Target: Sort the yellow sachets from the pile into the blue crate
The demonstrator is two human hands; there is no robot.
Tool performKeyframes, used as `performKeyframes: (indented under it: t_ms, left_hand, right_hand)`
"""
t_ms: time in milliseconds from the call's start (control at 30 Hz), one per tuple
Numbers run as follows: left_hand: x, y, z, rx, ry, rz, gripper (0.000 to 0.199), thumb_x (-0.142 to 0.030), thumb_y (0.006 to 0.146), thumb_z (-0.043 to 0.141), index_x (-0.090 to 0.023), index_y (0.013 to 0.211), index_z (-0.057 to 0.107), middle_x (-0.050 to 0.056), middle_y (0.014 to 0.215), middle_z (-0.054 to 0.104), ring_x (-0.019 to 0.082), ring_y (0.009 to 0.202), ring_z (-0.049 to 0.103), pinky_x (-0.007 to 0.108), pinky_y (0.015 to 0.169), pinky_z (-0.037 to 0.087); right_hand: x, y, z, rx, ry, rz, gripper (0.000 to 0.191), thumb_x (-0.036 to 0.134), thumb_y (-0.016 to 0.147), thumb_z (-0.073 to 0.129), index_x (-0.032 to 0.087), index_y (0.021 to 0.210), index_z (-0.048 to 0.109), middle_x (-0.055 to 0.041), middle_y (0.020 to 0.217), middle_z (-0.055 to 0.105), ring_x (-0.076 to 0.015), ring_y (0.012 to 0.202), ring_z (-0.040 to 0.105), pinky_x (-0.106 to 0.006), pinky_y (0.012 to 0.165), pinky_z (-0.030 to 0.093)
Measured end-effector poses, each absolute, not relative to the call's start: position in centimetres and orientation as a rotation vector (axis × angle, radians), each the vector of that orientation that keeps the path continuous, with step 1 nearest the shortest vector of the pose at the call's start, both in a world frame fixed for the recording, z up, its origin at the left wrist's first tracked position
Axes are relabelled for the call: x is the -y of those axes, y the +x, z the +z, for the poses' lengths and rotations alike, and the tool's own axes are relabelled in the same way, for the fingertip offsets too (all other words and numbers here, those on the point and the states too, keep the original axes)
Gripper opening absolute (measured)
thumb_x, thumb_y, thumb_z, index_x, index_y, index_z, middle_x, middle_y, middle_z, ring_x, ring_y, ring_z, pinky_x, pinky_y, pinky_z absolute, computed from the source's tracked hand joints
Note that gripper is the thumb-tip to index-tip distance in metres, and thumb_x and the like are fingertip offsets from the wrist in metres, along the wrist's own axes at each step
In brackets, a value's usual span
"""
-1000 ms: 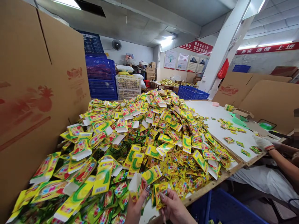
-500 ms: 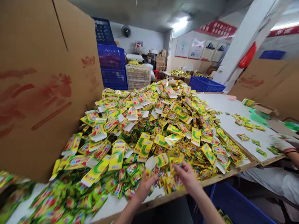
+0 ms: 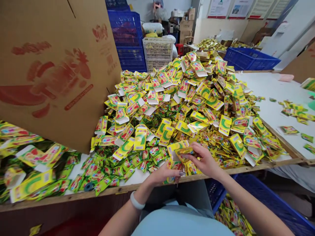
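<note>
My left hand is closed around a small printed carton, which its fingers partly hide. The carton's upper end and a pale flap show above the thumb. In my right hand a yellow foil packet is pinched between thumb and fingers, right beside the carton's upper end. Both hands are over the table's front edge. Behind them rises a big heap of yellow cartons, with loose yellow packets on the right and green packets on the left.
A large cardboard box stands at the left. The wooden table edge runs along the front. Below it, a blue crate holds more packets. Another blue crate and stacked crates are at the back.
The view has tilted down and turned left, so more of my body and the lower crate show. My right hand has brought the yellow packet up beside the carton in my left hand.
</note>
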State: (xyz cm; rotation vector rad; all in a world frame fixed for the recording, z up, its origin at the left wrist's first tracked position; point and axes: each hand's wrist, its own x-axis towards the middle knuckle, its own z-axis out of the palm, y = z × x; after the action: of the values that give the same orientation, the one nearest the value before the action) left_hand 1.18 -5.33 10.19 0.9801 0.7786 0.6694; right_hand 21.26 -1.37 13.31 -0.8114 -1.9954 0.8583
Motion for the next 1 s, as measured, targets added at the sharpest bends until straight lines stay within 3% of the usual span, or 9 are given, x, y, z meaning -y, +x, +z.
performKeyframes:
  t_ms: [267, 433, 667, 767, 867, 1000]
  left_hand:
    - [5.6, 1.9, 9.7, -0.581, 0.9, 0.542, 0.041, -0.048, 0.062, 0.078, -0.014, 0.076, 0.061, 0.0, 0.057, 0.057, 0.012, 0.049, 0.051, 0.023, 0.048, 0.039]
    - [5.8, 1.3, 9.7, -0.636, 0.911, 0.527, 0.043, -0.051, 0.06, 0.078, -0.014, 0.074, 0.061, 0.0, 0.058, 0.057, 0.012, 0.05, 0.05, 0.024, 0.048, 0.039]
    - [5.6, 1.9, 9.6, -0.703, 1.094, 0.44, 0.033, -0.04, 0.062, 0.079, -0.016, 0.072, 0.059, -0.001, 0.059, 0.057, 0.013, 0.053, 0.05, 0.027, 0.055, 0.041]
    - [5.5, 1.7, 9.4, -0.67, 1.086, 0.401, 0.035, -0.041, 0.061, 0.08, -0.016, 0.075, 0.06, -0.002, 0.058, 0.057, 0.012, 0.053, 0.051, 0.026, 0.054, 0.042]
    - [5.5, 1.2, 9.2, -0.651, 1.059, 0.363, 0.038, -0.046, 0.062, 0.08, -0.016, 0.077, 0.06, -0.001, 0.058, 0.058, 0.012, 0.051, 0.051, 0.025, 0.05, 0.041]
    - [5.6, 1.0, 9.0, -0.578, 1.109, 0.35, 0.043, -0.05, 0.063, 0.081, -0.016, 0.076, 0.059, -0.002, 0.06, 0.058, 0.011, 0.051, 0.052, 0.024, 0.05, 0.043]
  right_hand:
    - [2.2, 20.1, 12.0, 1.844, -0.852, 0.664, 0.008, 0.025, 0.095, 0.057, 0.019, 0.098, 0.062, -0.0056, 0.091, 0.062, -0.0172, 0.085, 0.06, -0.029, 0.074, 0.051]
    - [2.9, 21.4, 12.8, 2.1, -0.8, 0.667, 0.013, 0.022, 0.098, 0.051, 0.02, 0.105, 0.062, -0.0071, 0.095, 0.063, -0.0174, 0.088, 0.062, -0.027, 0.074, 0.05]
    - [2.8, 23.0, 15.1, 2.603, -0.853, 0.639, 0.019, 0.017, 0.095, 0.049, 0.02, 0.088, 0.067, -0.0023, 0.079, 0.059, -0.0123, 0.06, 0.053, -0.024, 0.054, 0.035]
    - [2.9, 23.2, 15.3, 2.656, -0.803, 0.688, 0.018, 0.021, 0.096, 0.051, 0.021, 0.103, 0.067, -0.0043, 0.087, 0.065, -0.0154, 0.071, 0.06, -0.025, 0.06, 0.04]
    - [3.3, 23.2, 15.1, 2.555, -0.814, 0.768, 0.028, 0.028, 0.098, 0.053, 0.021, 0.125, 0.06, -0.0072, 0.101, 0.068, -0.019, 0.089, 0.065, -0.027, 0.072, 0.045]
    - [3.6, 23.1, 14.8, 2.519, -0.759, 0.845, 0.027, 0.026, 0.102, 0.045, 0.021, 0.12, 0.063, -0.0064, 0.091, 0.068, -0.0175, 0.081, 0.064, -0.026, 0.069, 0.044]
